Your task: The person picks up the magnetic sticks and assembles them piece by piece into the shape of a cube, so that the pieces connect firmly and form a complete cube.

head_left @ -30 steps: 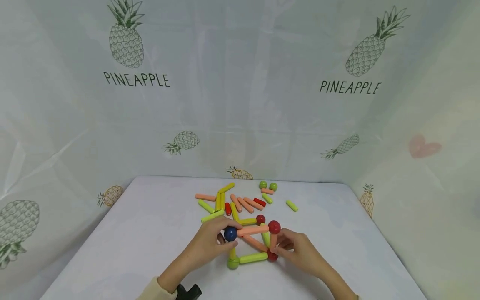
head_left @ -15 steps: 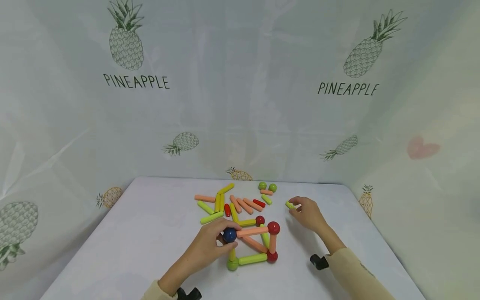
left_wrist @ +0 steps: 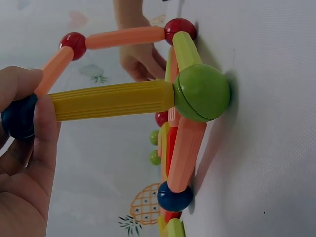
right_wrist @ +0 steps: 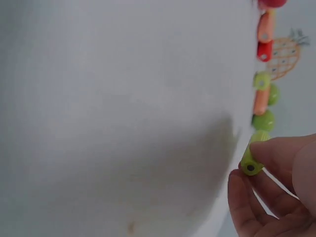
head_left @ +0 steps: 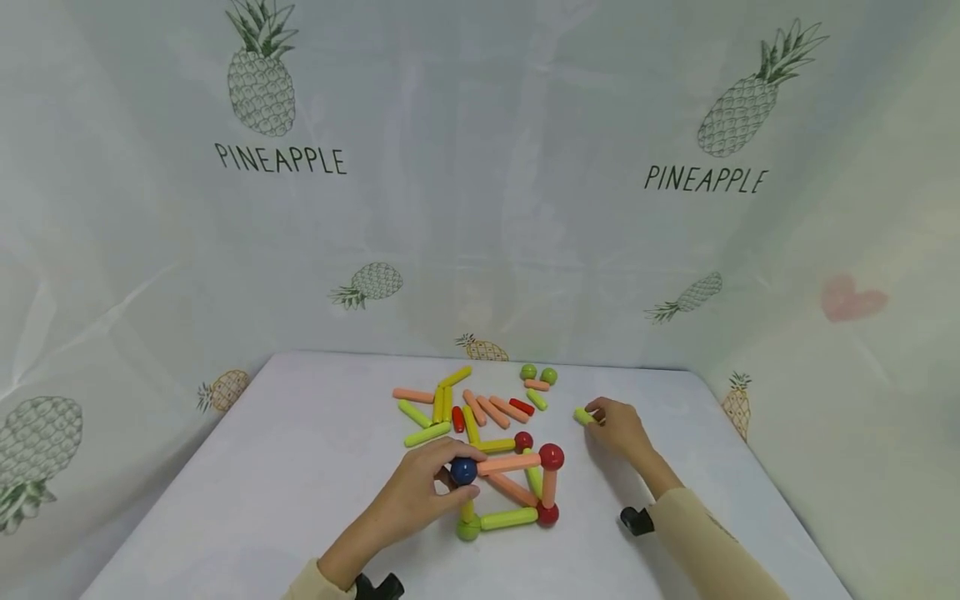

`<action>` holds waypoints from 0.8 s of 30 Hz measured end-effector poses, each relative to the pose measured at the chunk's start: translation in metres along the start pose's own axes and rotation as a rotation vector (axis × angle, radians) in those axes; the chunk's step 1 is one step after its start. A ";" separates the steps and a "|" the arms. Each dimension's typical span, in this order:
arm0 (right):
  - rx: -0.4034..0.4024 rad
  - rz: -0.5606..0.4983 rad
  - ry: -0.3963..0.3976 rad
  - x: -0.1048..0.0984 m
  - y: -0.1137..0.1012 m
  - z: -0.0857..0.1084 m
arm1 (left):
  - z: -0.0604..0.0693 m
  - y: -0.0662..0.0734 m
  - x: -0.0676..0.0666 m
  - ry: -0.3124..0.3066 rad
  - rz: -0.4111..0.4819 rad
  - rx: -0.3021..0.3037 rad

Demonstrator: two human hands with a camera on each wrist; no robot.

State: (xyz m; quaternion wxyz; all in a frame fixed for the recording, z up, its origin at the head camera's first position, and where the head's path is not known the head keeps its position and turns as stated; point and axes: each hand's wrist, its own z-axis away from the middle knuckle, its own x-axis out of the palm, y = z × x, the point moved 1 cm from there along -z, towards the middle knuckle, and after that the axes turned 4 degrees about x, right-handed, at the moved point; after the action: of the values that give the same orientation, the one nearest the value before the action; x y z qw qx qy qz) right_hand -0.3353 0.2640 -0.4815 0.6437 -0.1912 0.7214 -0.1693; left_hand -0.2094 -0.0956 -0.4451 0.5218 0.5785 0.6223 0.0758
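My left hand (head_left: 422,487) pinches a dark blue ball (head_left: 463,471) at the upper left corner of a frame of sticks and balls. From that ball an orange stick (head_left: 510,463) runs to a red ball (head_left: 551,456), and a yellow stick (left_wrist: 113,100) goes down to a green ball (left_wrist: 202,93). An upright orange stick (head_left: 550,488) joins the upper red ball to a lower red ball (head_left: 547,513). Right of the frame, my right hand (head_left: 624,431) pinches a short light green stick (head_left: 583,416), also between thumb and fingers in the right wrist view (right_wrist: 254,154).
Loose yellow sticks (head_left: 442,404), orange sticks (head_left: 493,412) and short red ones (head_left: 522,407) lie behind the frame. Two green balls (head_left: 549,376) are near the back edge of the white table (head_left: 315,417). A pineapple-print cloth (head_left: 480,208) hangs behind.
My right hand has left the upright orange stick, moved back and right, and taken hold of the short light green stick. My left hand keeps its grip on the blue ball.
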 end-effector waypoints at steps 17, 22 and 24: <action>-0.091 -0.319 -0.114 -0.030 -0.040 0.135 | -0.001 -0.002 -0.002 -0.010 0.026 -0.004; -0.188 -0.399 -0.231 -0.020 -0.053 0.150 | 0.001 -0.003 -0.002 -0.026 0.042 0.012; -0.253 -0.430 -0.289 -0.014 -0.057 0.151 | 0.002 -0.003 -0.002 -0.024 0.039 0.011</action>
State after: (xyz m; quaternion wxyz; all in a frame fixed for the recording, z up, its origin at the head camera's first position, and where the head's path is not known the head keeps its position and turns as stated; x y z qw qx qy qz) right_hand -0.1809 0.2223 -0.4585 0.6600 -0.4408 0.5806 -0.1817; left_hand -0.2103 -0.0995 -0.4475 0.5245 0.5940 0.6052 0.0757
